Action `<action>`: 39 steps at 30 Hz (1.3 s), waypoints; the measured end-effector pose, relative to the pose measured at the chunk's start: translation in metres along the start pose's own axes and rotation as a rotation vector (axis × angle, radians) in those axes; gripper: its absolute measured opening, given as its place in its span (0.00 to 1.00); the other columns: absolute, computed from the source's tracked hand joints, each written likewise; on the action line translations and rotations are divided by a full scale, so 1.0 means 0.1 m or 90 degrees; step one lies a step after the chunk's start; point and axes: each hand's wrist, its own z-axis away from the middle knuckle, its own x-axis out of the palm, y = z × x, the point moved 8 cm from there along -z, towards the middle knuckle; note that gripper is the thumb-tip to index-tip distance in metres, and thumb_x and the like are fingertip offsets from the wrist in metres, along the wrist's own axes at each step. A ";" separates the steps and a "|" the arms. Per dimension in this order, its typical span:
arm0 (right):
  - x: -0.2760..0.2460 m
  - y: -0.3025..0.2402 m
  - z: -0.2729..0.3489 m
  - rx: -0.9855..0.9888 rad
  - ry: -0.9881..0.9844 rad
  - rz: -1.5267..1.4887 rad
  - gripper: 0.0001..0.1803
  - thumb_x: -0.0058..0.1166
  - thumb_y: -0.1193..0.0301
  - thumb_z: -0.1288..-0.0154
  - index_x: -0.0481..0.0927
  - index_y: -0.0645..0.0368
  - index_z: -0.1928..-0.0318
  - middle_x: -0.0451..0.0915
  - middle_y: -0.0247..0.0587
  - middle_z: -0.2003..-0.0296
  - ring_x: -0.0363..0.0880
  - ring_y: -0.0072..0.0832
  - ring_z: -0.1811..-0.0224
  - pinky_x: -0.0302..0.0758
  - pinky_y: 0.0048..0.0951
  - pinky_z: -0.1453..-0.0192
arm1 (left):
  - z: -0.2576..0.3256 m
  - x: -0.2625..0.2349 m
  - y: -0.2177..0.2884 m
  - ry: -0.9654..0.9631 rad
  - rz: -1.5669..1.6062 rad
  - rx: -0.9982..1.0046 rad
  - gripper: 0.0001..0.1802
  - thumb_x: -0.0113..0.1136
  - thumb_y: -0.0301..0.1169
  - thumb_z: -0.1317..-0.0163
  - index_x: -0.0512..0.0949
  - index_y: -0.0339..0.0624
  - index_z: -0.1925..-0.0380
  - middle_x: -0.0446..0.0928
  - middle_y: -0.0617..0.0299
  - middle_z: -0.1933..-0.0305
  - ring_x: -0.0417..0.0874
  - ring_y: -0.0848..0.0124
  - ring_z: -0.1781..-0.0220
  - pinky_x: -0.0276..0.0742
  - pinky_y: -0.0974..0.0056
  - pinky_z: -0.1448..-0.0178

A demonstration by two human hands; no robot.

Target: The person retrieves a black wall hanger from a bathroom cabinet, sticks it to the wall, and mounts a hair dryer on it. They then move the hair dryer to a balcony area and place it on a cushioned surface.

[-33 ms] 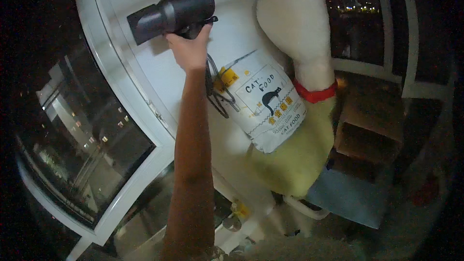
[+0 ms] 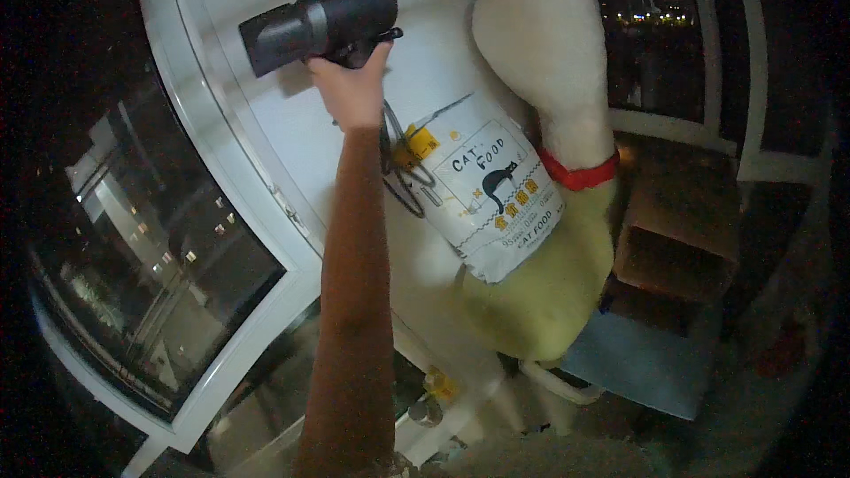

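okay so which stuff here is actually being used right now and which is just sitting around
In use:
hair dryer, gripped by the one hand in view
its black cord

Lying about:
white pet food bag
plush toy with red collar
cardboard box

White surface (image 2: 292, 137) is running from upper centre toward lower centre of frame. A white printed bag (image 2: 490, 186) and a cream-and-green plush toy (image 2: 549, 283) are lying on it, centre right, touching each other.

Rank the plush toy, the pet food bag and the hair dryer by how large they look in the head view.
1. Plush toy, clearly largest.
2. Pet food bag.
3. Hair dryer, smallest, gripped by one hand; it may be nearer the camera, so its true size is unsure.
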 end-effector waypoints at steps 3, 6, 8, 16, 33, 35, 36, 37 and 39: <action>0.10 -0.30 -0.21 -0.022 -0.018 0.022 0.18 0.48 0.63 0.33 0.74 0.61 0.49 0.76 0.39 0.53 0.74 0.29 0.54 0.71 0.32 0.46 | -0.05 0.10 -0.13 -0.053 -0.047 -0.057 0.53 0.74 0.45 0.61 0.54 0.30 0.41 0.68 0.36 0.48 0.71 0.44 0.47 0.68 0.51 0.42; 0.04 -0.52 -0.40 -0.049 -0.017 0.032 0.18 0.48 0.63 0.33 0.73 0.61 0.49 0.75 0.39 0.53 0.74 0.29 0.54 0.70 0.32 0.46 | -0.09 0.31 -0.30 -0.103 -0.108 -0.106 0.55 0.74 0.45 0.61 0.52 0.31 0.39 0.69 0.36 0.50 0.72 0.43 0.48 0.70 0.50 0.45; 0.02 -0.64 -0.49 -0.058 -0.022 0.040 0.18 0.49 0.63 0.34 0.73 0.61 0.48 0.75 0.39 0.53 0.74 0.29 0.53 0.70 0.33 0.46 | -0.08 0.32 -0.29 -0.058 -0.136 -0.068 0.56 0.74 0.45 0.61 0.50 0.34 0.38 0.68 0.37 0.51 0.74 0.43 0.51 0.72 0.50 0.49; -0.03 -0.85 -0.80 -0.097 -0.075 0.054 0.19 0.50 0.63 0.34 0.73 0.61 0.47 0.74 0.39 0.51 0.73 0.30 0.52 0.69 0.33 0.44 | -0.01 0.42 -0.31 -0.001 -0.228 -0.082 0.55 0.72 0.47 0.60 0.51 0.35 0.37 0.67 0.40 0.49 0.74 0.44 0.51 0.73 0.51 0.49; -0.16 -0.86 -1.04 -0.098 -0.162 0.076 0.22 0.52 0.62 0.35 0.71 0.61 0.45 0.73 0.40 0.48 0.72 0.31 0.48 0.67 0.33 0.41 | -0.11 0.46 -0.47 0.103 0.197 0.050 0.41 0.76 0.35 0.57 0.64 0.27 0.47 0.70 0.49 0.47 0.70 0.61 0.46 0.63 0.61 0.38; -0.15 -0.85 -1.02 -0.095 -0.169 0.077 0.22 0.52 0.62 0.35 0.71 0.61 0.45 0.73 0.40 0.48 0.72 0.31 0.48 0.67 0.33 0.41 | -0.10 0.41 -0.47 0.098 0.178 0.048 0.41 0.76 0.36 0.57 0.64 0.27 0.47 0.70 0.49 0.47 0.70 0.61 0.46 0.62 0.61 0.38; -0.14 -0.87 -1.02 -0.100 -0.171 0.077 0.22 0.52 0.62 0.35 0.71 0.61 0.45 0.72 0.40 0.48 0.72 0.31 0.47 0.67 0.33 0.41 | -0.10 0.39 -0.46 0.094 0.171 0.048 0.41 0.76 0.36 0.57 0.64 0.27 0.47 0.70 0.49 0.47 0.70 0.61 0.45 0.62 0.61 0.38; -0.16 -0.87 -1.01 -0.102 -0.170 0.076 0.22 0.52 0.62 0.35 0.71 0.61 0.45 0.72 0.40 0.48 0.72 0.31 0.47 0.67 0.33 0.41 | -0.10 0.38 -0.38 0.100 0.224 0.091 0.41 0.76 0.37 0.57 0.65 0.28 0.48 0.70 0.49 0.47 0.70 0.61 0.45 0.62 0.61 0.38; -0.17 -0.85 -0.98 -0.102 -0.166 0.075 0.23 0.52 0.62 0.35 0.71 0.61 0.45 0.72 0.41 0.47 0.72 0.31 0.47 0.67 0.33 0.40 | -0.09 0.38 -0.35 0.072 0.178 0.031 0.44 0.75 0.34 0.57 0.60 0.27 0.43 0.67 0.48 0.43 0.68 0.60 0.42 0.58 0.61 0.34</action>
